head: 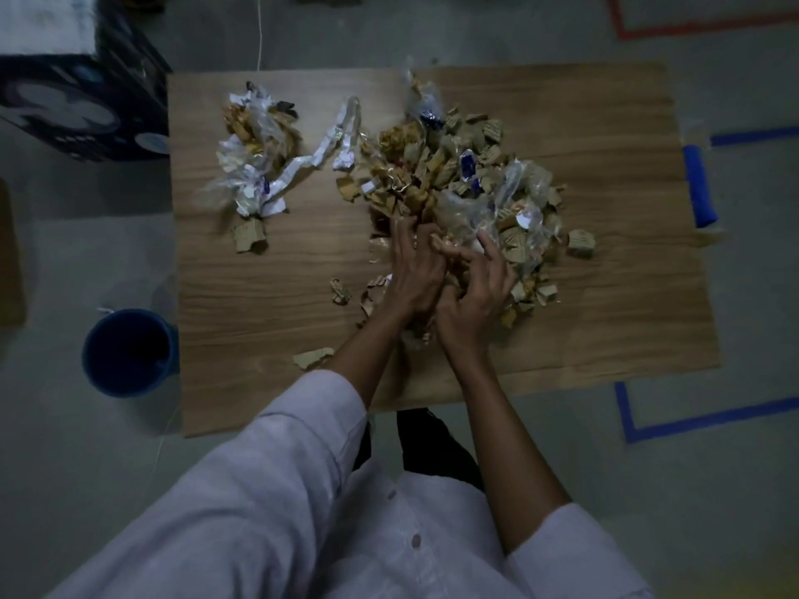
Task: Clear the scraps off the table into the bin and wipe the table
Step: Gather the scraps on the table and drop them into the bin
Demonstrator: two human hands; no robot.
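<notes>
Left hand (416, 270): fingers nearly straight and slightly apart, laid palm-down on the near edge of the main scrap pile (467, 179) at frame centre. Nothing is seen clamped in it.

Right hand (475, 291): set just beside the left hand, touching it at the thumb side. Fingers are bent claw-like and spread over cardboard and clear plastic bits. Whether they are closed around any piece cannot be told, since the fingers are blurred.

Scraps are located on the tabletop (259, 322) in two groups: a smaller pile (255, 153) of white paper and cardboard at upper left, and the main pile from centre to right. Loose cardboard pieces are noted near the left wrist. The blue bin (129, 352) is seen on the floor at lower left, against the tabletop's left edge. A blue roll (698, 188) is noted at the right edge.

Hidden: scraps under both palms; the bin's interior is too dark to read.

Pose: both forearms are extended forward and converge on the pile, with white sleeves pushed up.
</notes>
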